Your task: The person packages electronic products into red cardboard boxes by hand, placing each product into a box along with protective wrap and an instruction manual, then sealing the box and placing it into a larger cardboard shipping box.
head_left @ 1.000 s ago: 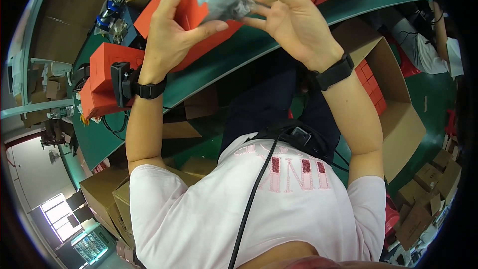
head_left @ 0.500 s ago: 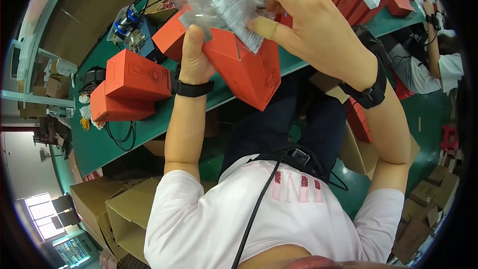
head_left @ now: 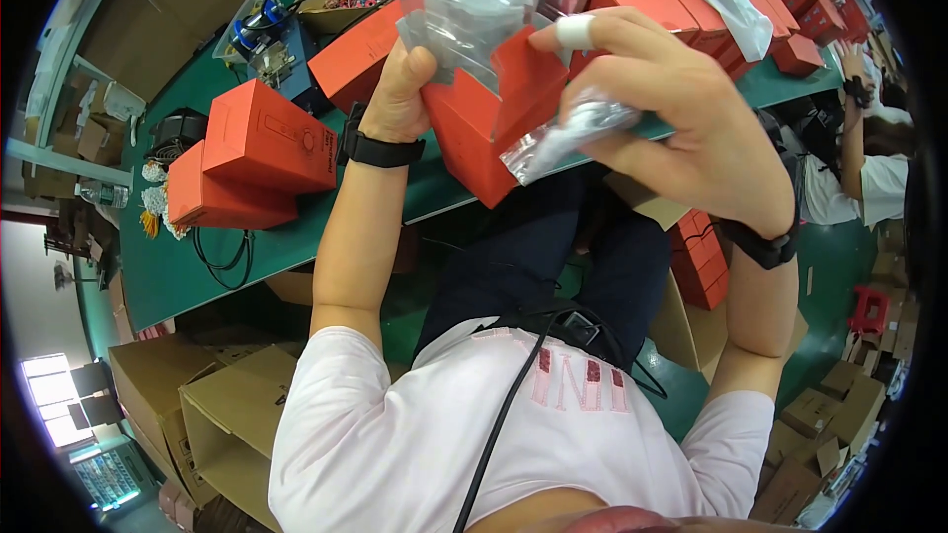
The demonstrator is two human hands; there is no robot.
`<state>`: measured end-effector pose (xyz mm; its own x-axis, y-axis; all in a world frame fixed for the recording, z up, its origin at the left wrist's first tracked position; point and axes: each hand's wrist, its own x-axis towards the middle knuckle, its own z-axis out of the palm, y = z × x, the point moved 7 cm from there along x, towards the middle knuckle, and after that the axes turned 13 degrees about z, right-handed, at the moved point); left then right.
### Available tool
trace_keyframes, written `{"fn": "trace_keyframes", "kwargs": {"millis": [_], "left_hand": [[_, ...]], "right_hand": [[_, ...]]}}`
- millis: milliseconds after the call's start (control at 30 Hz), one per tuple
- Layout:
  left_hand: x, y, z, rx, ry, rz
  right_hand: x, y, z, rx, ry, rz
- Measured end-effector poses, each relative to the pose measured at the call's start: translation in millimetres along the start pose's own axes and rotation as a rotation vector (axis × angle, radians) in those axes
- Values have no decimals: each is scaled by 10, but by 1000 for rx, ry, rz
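Since half a second ago the open red cardboard box (head_left: pixel 474 123) has come upright, flap raised. Far left, two closed red boxes (head_left: pixel 252 163) lie stacked on the green bench (head_left: pixel 178 266). The left hand (head_left: pixel 400 89) grips the open box's back, fingers curled. One clear plastic bag (head_left: pixel 479 0) sits at its mouth. The right hand (head_left: pixel 681 128), fingers spread, pinches a second small clear bag (head_left: pixel 573 133) just beside the flap.

red box (head_left: pixel 474 133) | open, tilted, held up | clear bag (head_left: pixel 484 0) | crumpled, above box
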<state>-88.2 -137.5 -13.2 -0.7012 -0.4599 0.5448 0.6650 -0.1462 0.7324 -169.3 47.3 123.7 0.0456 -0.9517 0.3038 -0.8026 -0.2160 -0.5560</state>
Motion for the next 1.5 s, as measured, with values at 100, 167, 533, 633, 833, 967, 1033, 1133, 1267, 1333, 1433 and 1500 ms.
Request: {"fn": "trace_keyframes", "kwargs": {"millis": [100, 167, 533, 633, 833, 967, 1033, 1133, 1267, 1333, 1433, 1500], "left_hand": [[33, 17, 53, 45, -23, -12], [39, 31, 54, 87, -17, -20], [-4, -82, -63, -43, 12, -21], [-13, -106, -142, -100, 31, -12], [-19, -94, -92, -140, 71, -25], [-51, -28, -29, -4, 32, -60], [-10, -47, 20, 8, 17, -51], [18, -63, 106, 0, -36, -56], [-31, -95, 91, -10, -21, -118], [-38, -64, 179, -51, 14, -66], [-25, -73, 249, -54, 15, -75], [-6, -77, 255, -64, 31, -64]], "right_hand": [[-15, -150, 51, -109, 91, -62], [-34, -210, 61, -226, 124, -118], [-50, 235, 12, 448, 221, 149], [-81, 221, 21, 206, 453, 77], [-106, 178, 105, 51, 599, 221], [-20, -196, -201, -237, 605, -249], [-27, -141, -296, -140, 523, -253], [18, -153, -155, -161, 302, -286], [-26, -69, -19, -109, 268, -201], [-84, -58, -14, -171, 285, -150], [-108, -9, 38, -153, 286, -55], [-115, 54, 40, -128, 297, 15]]}}
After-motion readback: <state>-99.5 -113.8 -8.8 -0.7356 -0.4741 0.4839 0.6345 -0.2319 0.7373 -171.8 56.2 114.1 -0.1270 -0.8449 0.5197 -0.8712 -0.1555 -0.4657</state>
